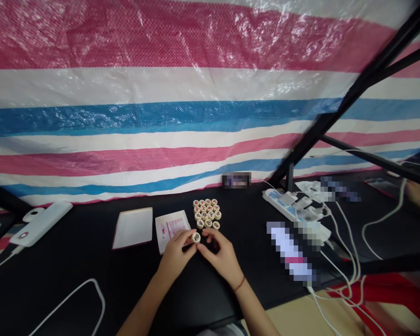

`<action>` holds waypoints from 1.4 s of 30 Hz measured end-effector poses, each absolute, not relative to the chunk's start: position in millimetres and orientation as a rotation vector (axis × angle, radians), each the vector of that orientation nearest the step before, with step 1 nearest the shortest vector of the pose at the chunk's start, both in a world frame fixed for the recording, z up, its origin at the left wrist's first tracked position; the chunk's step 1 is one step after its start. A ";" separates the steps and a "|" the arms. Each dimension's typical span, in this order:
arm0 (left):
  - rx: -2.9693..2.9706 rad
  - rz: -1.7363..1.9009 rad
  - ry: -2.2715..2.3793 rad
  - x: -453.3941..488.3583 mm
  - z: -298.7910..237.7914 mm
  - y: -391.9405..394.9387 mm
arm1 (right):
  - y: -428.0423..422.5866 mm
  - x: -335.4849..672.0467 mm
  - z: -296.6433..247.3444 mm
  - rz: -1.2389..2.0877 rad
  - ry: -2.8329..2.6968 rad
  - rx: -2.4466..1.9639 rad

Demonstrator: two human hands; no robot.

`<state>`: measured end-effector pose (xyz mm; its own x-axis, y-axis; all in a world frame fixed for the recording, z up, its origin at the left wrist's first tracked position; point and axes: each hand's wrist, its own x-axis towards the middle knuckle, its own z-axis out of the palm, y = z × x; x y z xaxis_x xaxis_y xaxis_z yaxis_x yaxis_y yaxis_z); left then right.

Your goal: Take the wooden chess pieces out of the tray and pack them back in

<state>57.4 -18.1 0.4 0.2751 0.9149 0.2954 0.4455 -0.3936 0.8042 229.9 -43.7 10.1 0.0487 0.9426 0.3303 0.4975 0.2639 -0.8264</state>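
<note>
A round Chinese chess piece (196, 237) with a black character faces up between the thumb and fingers of my left hand (178, 248), which is closed on it. On its other side is my right hand (221, 253), fingers curled but apart, the thumb tip close to the piece; whether it touches cannot be made out. Just beyond my fingers, several more chess pieces (207, 213) stand in tight rows, the far ones marked in red and the near ones in black. My fingertips hide a little of the nearest row.
Left of the pieces lie a printed paper sheet (171, 226) and a shallow open box (133, 227). A white power strip (287, 203) with plugs and cables, and a blurred-out phone-like device (290, 252), lie right. A white device (42, 224) is far left; a striped sheet (161, 116) hangs behind.
</note>
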 end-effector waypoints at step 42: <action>2.477 0.673 1.475 49.4 -12.4 -13.1 | -11.2 270.7 -40.5 -0.050 -1.751 -1.665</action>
